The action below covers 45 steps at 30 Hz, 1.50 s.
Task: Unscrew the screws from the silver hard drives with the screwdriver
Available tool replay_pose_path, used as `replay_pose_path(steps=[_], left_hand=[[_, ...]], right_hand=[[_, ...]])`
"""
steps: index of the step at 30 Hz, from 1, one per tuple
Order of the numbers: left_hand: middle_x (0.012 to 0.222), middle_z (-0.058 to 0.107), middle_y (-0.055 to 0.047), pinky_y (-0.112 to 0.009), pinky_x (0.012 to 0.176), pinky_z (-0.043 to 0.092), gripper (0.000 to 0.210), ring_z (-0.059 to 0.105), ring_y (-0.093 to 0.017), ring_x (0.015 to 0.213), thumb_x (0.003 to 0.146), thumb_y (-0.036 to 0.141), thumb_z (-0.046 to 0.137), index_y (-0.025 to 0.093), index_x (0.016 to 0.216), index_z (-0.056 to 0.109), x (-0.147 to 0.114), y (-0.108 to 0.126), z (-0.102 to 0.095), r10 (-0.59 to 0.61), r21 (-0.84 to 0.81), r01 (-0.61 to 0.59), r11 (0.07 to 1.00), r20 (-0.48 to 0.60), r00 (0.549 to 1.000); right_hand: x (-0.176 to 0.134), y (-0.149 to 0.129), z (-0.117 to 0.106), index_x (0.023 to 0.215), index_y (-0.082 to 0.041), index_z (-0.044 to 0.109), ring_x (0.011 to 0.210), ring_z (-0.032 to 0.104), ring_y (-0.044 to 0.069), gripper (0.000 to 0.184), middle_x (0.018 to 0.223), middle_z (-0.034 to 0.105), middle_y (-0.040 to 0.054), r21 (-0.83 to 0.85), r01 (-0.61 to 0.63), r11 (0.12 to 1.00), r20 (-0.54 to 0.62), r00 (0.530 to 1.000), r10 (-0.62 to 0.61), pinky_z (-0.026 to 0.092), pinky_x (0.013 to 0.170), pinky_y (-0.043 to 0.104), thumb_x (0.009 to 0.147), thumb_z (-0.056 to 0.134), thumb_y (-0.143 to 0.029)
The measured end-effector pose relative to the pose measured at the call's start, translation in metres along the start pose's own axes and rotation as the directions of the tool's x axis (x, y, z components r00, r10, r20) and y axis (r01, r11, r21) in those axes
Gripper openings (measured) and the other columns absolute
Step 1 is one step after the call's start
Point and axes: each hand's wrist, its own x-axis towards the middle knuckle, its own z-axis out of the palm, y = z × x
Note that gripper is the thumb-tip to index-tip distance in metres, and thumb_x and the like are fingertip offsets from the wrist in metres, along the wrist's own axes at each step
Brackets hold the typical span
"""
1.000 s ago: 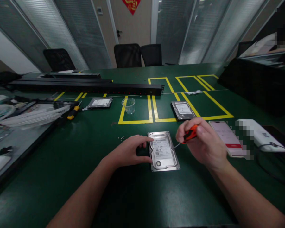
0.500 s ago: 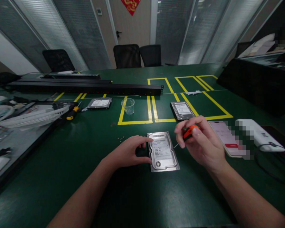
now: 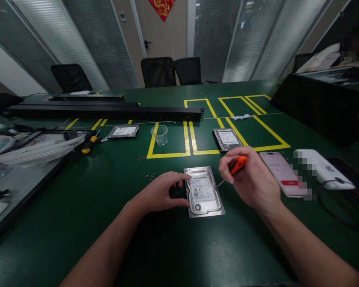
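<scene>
A silver hard drive (image 3: 204,191) with a white label lies flat on the green table in front of me. My left hand (image 3: 166,191) holds its left edge, with forefinger at the upper part and thumb lower down; the other fingers are curled. In my right hand (image 3: 248,179) is a screwdriver (image 3: 238,164) with an orange and black handle. Its thin shaft slants down to the left, and the tip is at the drive's right edge; whether it sits in a screw I cannot tell. Several tiny screws (image 3: 150,175) lie left of the drive.
Beyond stand a clear plastic cup (image 3: 160,135) and two more hard drives (image 3: 227,138), (image 3: 124,131). A yellow-black screwdriver (image 3: 89,145) lies left, by a tray (image 3: 44,175) of parts. On the right are a phone (image 3: 281,173), a white device (image 3: 323,167) and a cable. Long black bars (image 3: 107,111) lie behind.
The view has shifted slightly. My right hand has turned a little around the screwdriver, its fingers now more closed over the handle. The left hand and drive keep their places together.
</scene>
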Motion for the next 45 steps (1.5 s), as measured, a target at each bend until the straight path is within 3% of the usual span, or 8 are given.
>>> replay_pose_path(steps=[3, 9, 15, 22, 28, 33, 41, 45], left_hand=[[0.112, 0.067, -0.005, -0.037, 0.084, 0.048, 0.07, 0.061, -0.023, 0.095, 0.087, 0.054, 0.086, 0.03, 0.147, 0.058, 0.0, 0.0011, -0.0007, 0.003, -0.001, -0.003, 1.0, 0.003, 1.0], [0.113, 0.067, -0.006, -0.037, 0.084, 0.048, 0.07, 0.062, -0.024, 0.096, 0.086, 0.055, 0.086, 0.03, 0.146, 0.059, -0.0002, 0.0018, -0.0013, -0.009, 0.002, 0.009, 1.0, 0.005, 1.0], [0.112, 0.067, -0.005, -0.037, 0.084, 0.048, 0.069, 0.062, -0.024, 0.095, 0.087, 0.053, 0.086, 0.029, 0.146, 0.06, 0.0001, 0.0028, -0.0016, -0.004, 0.001, 0.004, 1.0, -0.002, 1.0], [0.113, 0.068, -0.006, -0.037, 0.084, 0.049, 0.071, 0.062, -0.024, 0.096, 0.086, 0.055, 0.086, 0.029, 0.146, 0.06, 0.0004, 0.0024, -0.0011, -0.003, 0.007, 0.003, 1.0, -0.001, 1.0], [0.113, 0.068, -0.006, -0.037, 0.085, 0.05, 0.07, 0.063, -0.024, 0.097, 0.087, 0.053, 0.086, 0.028, 0.147, 0.059, 0.0001, 0.002, -0.0011, 0.013, -0.029, -0.013, 1.0, -0.005, 1.0], [0.112, 0.068, -0.006, -0.037, 0.086, 0.05, 0.07, 0.063, -0.024, 0.097, 0.087, 0.054, 0.086, 0.028, 0.147, 0.059, -0.0001, 0.0005, 0.0002, 0.02, -0.029, -0.021, 0.999, -0.015, 1.0], [0.112, 0.067, -0.006, -0.037, 0.085, 0.049, 0.071, 0.063, -0.024, 0.097, 0.086, 0.053, 0.087, 0.027, 0.146, 0.06, 0.0003, 0.0019, -0.0006, 0.011, -0.012, -0.012, 1.0, -0.011, 1.0], [0.112, 0.067, -0.006, -0.037, 0.085, 0.049, 0.071, 0.063, -0.024, 0.097, 0.086, 0.053, 0.087, 0.027, 0.147, 0.059, 0.0003, 0.0018, -0.0008, 0.007, -0.007, -0.007, 1.0, -0.003, 1.0]], right_hand=[[0.0004, 0.0001, -0.0011, 0.108, -0.019, 0.074, 0.068, 0.055, 0.018, 0.034, 0.089, 0.07, 0.0079, -0.003, -0.017, 1.0, 0.013, 1.0, 0.017, 0.045, 0.065, 0.035, 0.108, 0.05, -0.043], [-0.0028, -0.0012, -0.0013, 0.104, -0.027, 0.062, 0.069, 0.062, 0.016, 0.013, 0.1, 0.073, 0.0033, -0.028, -0.02, 0.999, 0.033, 0.999, 0.02, 0.047, 0.063, 0.032, 0.098, 0.072, -0.032], [-0.0019, -0.003, -0.0011, 0.113, -0.021, 0.074, 0.066, 0.053, 0.018, 0.034, 0.092, 0.072, 0.0083, -0.033, -0.014, 0.999, 0.035, 0.999, 0.015, 0.046, 0.065, 0.037, 0.108, 0.049, -0.044], [-0.0021, -0.0029, -0.0018, 0.104, -0.026, 0.064, 0.07, 0.064, 0.017, 0.007, 0.102, 0.074, 0.0048, 0.005, -0.02, 1.0, 0.045, 0.999, 0.02, 0.048, 0.064, 0.033, 0.101, 0.067, -0.031], [-0.0016, -0.0024, 0.0001, 0.106, -0.021, 0.074, 0.064, 0.053, 0.017, 0.034, 0.088, 0.071, 0.0071, -0.025, -0.021, 0.999, 0.029, 0.999, 0.021, 0.043, 0.061, 0.035, 0.108, 0.05, -0.044], [-0.0028, -0.0016, -0.0011, 0.101, -0.025, 0.063, 0.072, 0.063, 0.018, 0.011, 0.102, 0.072, 0.0055, -0.044, -0.02, 0.999, 0.048, 0.999, 0.023, 0.049, 0.066, 0.034, 0.1, 0.069, -0.035], [-0.0025, -0.0045, -0.0006, 0.106, -0.02, 0.073, 0.064, 0.054, 0.017, 0.033, 0.087, 0.071, 0.0074, -0.043, -0.019, 0.999, 0.05, 0.999, 0.021, 0.044, 0.061, 0.035, 0.107, 0.052, -0.045], [-0.0021, -0.0036, -0.0017, 0.1, -0.024, 0.066, 0.074, 0.063, 0.019, 0.013, 0.098, 0.073, 0.0061, -0.024, -0.016, 1.0, 0.047, 0.999, 0.018, 0.049, 0.068, 0.035, 0.101, 0.066, -0.036]])
